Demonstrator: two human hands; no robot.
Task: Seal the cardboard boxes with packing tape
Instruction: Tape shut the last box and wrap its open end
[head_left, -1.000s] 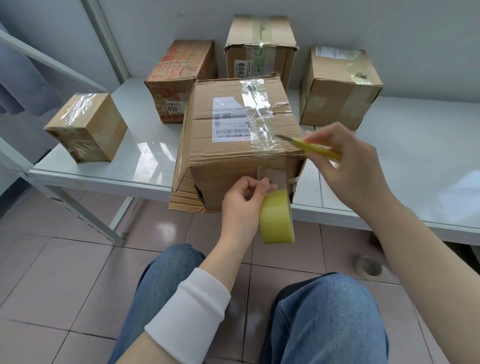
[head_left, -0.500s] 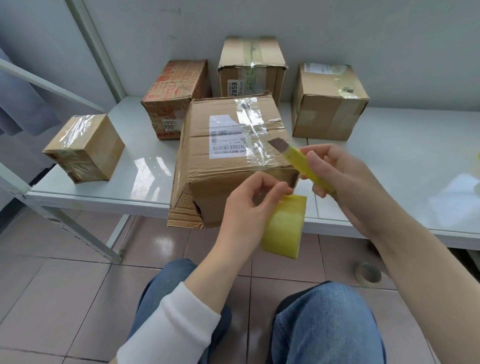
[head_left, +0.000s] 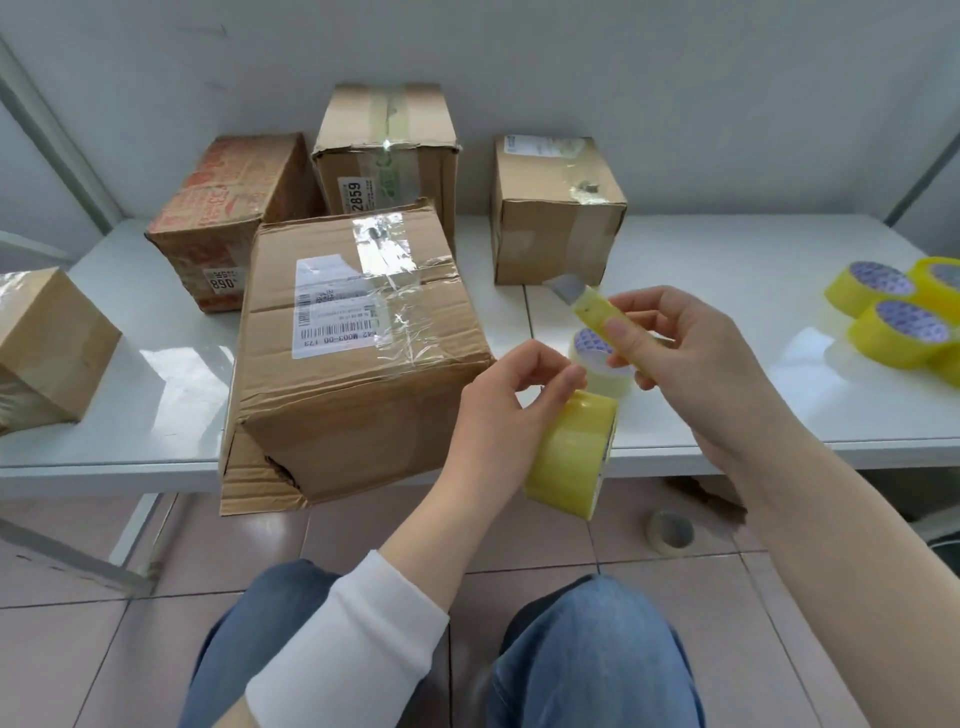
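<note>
The left hand (head_left: 511, 410) pinches the top of a yellow tape roll (head_left: 571, 457) between thumb and forefinger, the other fingers curled behind it. The roll hangs just off the front edge of the bench (head_left: 727, 260), over the person's knees. I'd guess the pinch is there to keep or find the loose end, but the end itself is too clear to make out. The right hand (head_left: 691, 358) is wrapped round a yellow knife (head_left: 597, 309). Its grey blade is out and angled up and away from both the body and the other hand, which looks like a sensible way to carry it between cuts.

Just left of the hands sits the big box (head_left: 353, 353), its near face overhanging the bench edge, probably so tape can run down the front. Crinkled clear tape crosses its top beside a white shipping label. A bottom flap at the near left corner sticks out torn, so I'd say this box wants more tape. Whether the strip reaches down the front face I can't tell.

A small pale roll (head_left: 597, 364) lies on the bench behind the fingers, half hidden by them. Further back stand a red printed box (head_left: 234, 218), a tall box (head_left: 387, 150) and a square box (head_left: 556, 208), all showing some tape. A small box (head_left: 47, 343) is cut off at the left edge, spare rolls (head_left: 898, 317) are cut off at the right, and an empty core (head_left: 670, 532) lies on the floor.
</note>
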